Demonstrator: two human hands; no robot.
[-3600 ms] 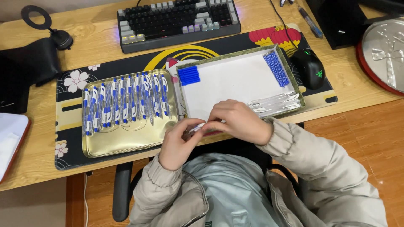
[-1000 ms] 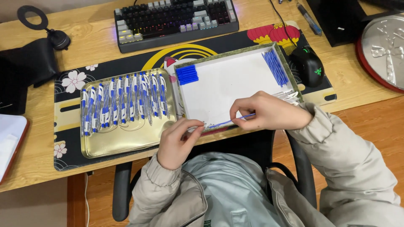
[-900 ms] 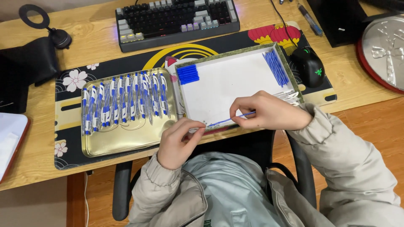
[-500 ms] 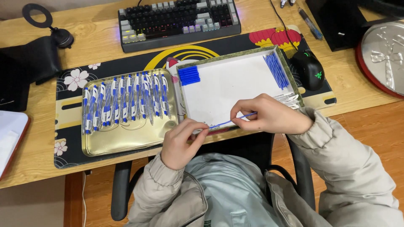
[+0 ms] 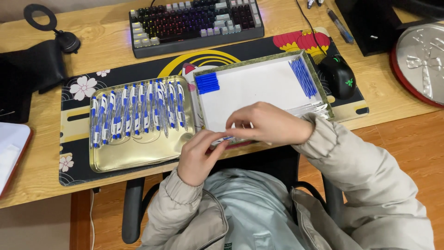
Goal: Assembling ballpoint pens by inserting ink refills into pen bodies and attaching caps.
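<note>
My left hand [image 5: 198,156] and my right hand [image 5: 269,123] meet at the near edge of a white tray [image 5: 259,88]. Their fingertips pinch a thin pen [image 5: 226,138] between them; only a short blue and clear bit of it shows. In the white tray lie a stack of blue caps [image 5: 207,82], a bundle of blue refills [image 5: 303,76] and clear barrels [image 5: 311,109] partly hidden by my right wrist. To the left, a gold tray [image 5: 138,159] holds several blue and white pens [image 5: 136,113] in a row.
A backlit keyboard [image 5: 196,21] and a black mouse [image 5: 338,76] sit on a patterned desk mat [image 5: 78,88]. A round silver plate [image 5: 423,51] lies far right. A black pouch [image 5: 32,69] and a white item [image 5: 9,153] lie left.
My right hand reached to the right end of the white tray, then came back left with a thin blue part. Both hands have now closed together over it.
</note>
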